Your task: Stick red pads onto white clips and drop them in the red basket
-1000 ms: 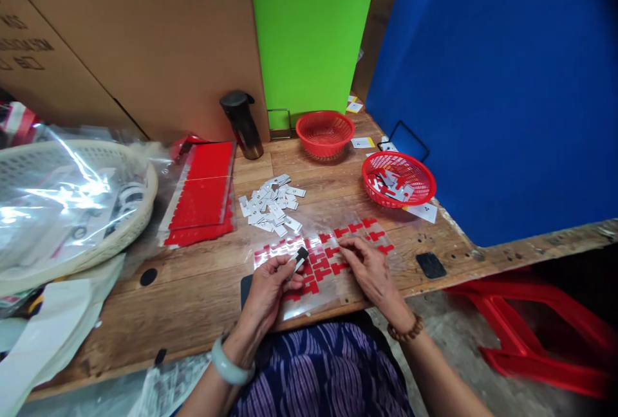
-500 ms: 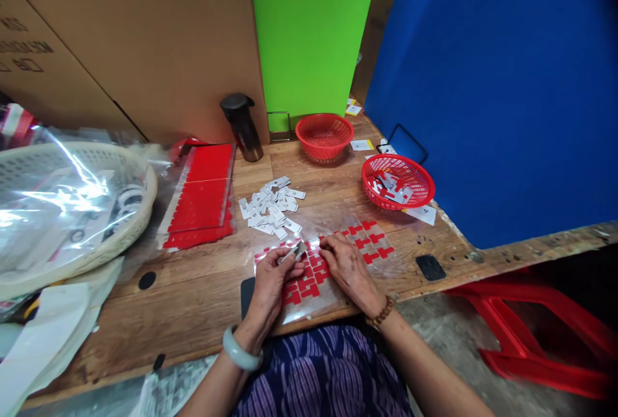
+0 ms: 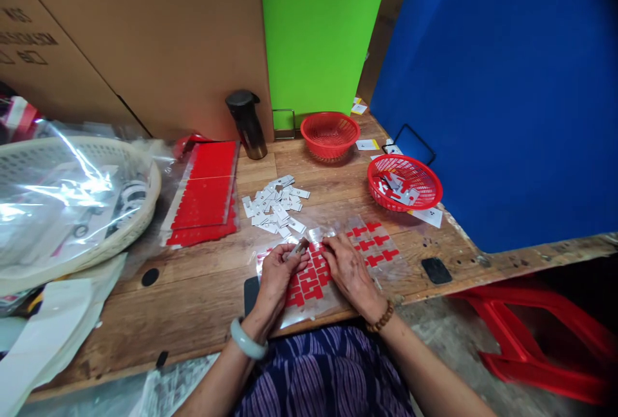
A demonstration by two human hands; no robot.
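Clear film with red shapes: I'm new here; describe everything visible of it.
The clear film looks like glossy plastic, bearing rows of red, T-like shapes. It lies on the wooden table at the near edge, partly hidden by the left grip and right grip. Whether they touch it, or it is several sheets, is unclear.

Table under sheet, 2 red baskets
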